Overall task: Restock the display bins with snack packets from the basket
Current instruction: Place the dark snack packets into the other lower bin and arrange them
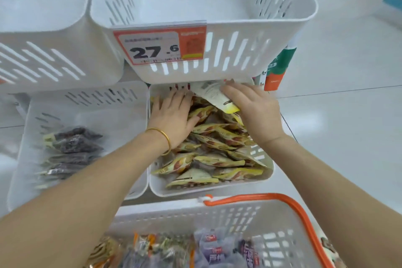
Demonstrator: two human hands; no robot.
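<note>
Both arms (pixel 97 169) outstretched | left hand (pixel 174 115) flat on packets (pixel 217 159) | right hand (pixel 256 111) grips packet (pixel 215 95)

Head view looks steeply down, close over stacked bins (pixel 269 172).

Price tag (pixel 159 47) — "27.6" (upper bin (pixel 239 59)).

Both forearms bare, reaching forward and angling in toward each other. Left grip (pixel 171 115) is lying palm down, fingers straight and slightly spread, thumb sticking out toward the right grip (pixel 254 111). Right grip is sitting just right of it, not touching, back of hand facing up, wrist bending inward. Its fingers are pointing forward-left and holding a snack packet (pixel 217 98) on the side facing the left grip. Right thumb is hiding underneath.
</note>
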